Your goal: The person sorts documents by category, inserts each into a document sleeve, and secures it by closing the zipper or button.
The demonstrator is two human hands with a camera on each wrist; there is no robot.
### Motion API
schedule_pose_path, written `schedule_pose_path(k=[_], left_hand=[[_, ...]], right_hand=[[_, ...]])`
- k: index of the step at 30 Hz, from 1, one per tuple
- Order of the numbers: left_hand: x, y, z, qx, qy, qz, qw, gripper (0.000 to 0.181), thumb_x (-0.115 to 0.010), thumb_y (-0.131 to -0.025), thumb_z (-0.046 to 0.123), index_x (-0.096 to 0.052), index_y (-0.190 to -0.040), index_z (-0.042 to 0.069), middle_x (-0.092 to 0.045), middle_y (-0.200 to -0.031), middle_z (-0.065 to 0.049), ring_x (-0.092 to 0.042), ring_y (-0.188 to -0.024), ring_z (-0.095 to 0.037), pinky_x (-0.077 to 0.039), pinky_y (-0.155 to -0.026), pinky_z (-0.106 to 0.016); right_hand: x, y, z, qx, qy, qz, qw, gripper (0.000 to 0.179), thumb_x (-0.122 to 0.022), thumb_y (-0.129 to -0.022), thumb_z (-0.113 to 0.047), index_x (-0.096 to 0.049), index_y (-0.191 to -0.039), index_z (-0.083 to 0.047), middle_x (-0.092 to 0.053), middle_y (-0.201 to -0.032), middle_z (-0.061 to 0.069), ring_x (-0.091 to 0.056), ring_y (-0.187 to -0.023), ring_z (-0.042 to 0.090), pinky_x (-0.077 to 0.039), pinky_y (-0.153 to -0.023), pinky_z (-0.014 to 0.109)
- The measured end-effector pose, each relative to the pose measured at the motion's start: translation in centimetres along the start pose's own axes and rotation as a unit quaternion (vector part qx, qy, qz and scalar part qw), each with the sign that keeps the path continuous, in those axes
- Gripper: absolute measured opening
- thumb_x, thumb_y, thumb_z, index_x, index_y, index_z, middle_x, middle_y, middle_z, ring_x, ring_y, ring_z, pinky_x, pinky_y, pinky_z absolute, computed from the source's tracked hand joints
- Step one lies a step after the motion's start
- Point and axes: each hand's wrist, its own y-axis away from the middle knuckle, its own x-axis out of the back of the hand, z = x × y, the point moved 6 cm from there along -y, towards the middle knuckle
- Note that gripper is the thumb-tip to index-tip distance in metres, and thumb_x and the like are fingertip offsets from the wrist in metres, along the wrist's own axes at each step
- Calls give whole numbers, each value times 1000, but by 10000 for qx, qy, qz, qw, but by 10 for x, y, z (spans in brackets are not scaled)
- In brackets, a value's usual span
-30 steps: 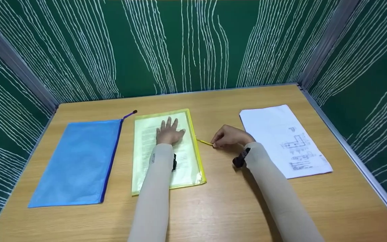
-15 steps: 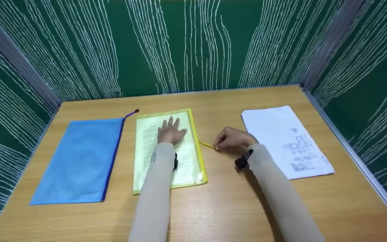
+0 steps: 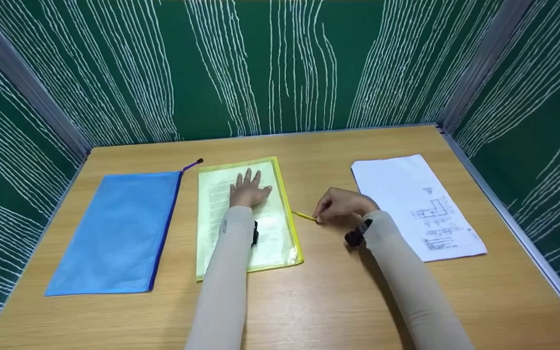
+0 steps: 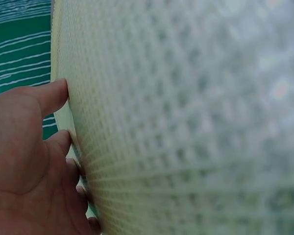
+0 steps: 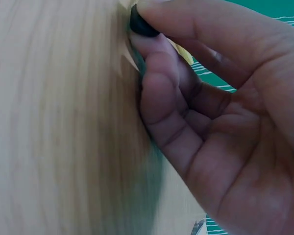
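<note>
A clear mesh zipper pouch (image 3: 270, 248) with yellow edging lies flat mid-table, printed paper showing through it. My left hand (image 3: 248, 194) rests on its upper half with fingers spread; the left wrist view shows the fingertips against the pouch's mesh (image 4: 186, 112). Off the pouch's right edge runs a yellow zipper pull (image 3: 304, 215). Its outer end is pinched between thumb and fingers of my right hand (image 3: 341, 204), low over the table. Up close in the right wrist view, the pull's black tip (image 5: 143, 24) sits between thumb and forefinger.
To the left lies a blue zipper pouch (image 3: 119, 233) with a purple pull (image 3: 192, 165) sticking out at its top corner. A stack of white paper (image 3: 392, 184) with a printed drawing lies at the right, partly under the right forearm. Green walls (image 3: 304, 63) bound the table.
My right hand has moved a little toward the table's front, and the zipper pull has slid with it down the pouch's right edge. My left hand stays on the pouch.
</note>
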Motion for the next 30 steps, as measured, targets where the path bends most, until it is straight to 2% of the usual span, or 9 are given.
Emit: schedule_pose_path(k=[6, 15, 21, 26, 30], left_hand=[[-2, -2, 2, -32, 1, -34, 10000, 68, -38, -99, 50, -11, -156, 25, 3, -163, -1, 10, -150, -29, 5, -120, -52], [2, -3, -1, 31, 24, 114, 9999, 69, -40, -98, 51, -13, -155, 24, 2, -163, -2, 9, -150, -29, 3, -121, -51], [0, -4, 1, 14, 6, -27, 10000, 70, -40, -98, 52, -12, -156, 25, 4, -163, -2, 11, -149, -29, 4, -121, -50], [0, -6, -1, 14, -2, -107, 9999, 70, -40, -98, 52, -11, -156, 25, 5, -163, -2, 11, -149, -29, 5, -121, -51], [3, -5, -5, 27, 27, -10, 10000, 70, -41, -98, 52, -11, -156, 24, 5, -163, -3, 11, -149, -30, 4, -121, -51]], right_hand=[[1, 3, 3, -47, 73, -45, 10000, 11, -74, -82, -13, -78, -92, -14, -71, -82, -1, -54, -66, 9, -44, -60, 21], [-2, 7, 8, -73, 65, -172, 9998, 9, -75, -81, -14, -78, -89, -16, -72, -80, -1, -55, -65, 9, -46, -60, 21], [-3, 11, 9, -89, 209, -187, 9996, 7, -75, -82, -16, -78, -88, -17, -71, -79, -3, -53, -64, 8, -44, -59, 21], [-6, 16, 7, 139, 182, -261, 9994, 9, -75, -80, -12, -78, -88, -14, -73, -81, -2, -53, -65, 7, -45, -60, 20], [-9, 20, 8, 172, 122, -376, 9991, 10, -75, -80, -10, -79, -89, -12, -74, -83, 0, -52, -64, 6, -45, -60, 20]])
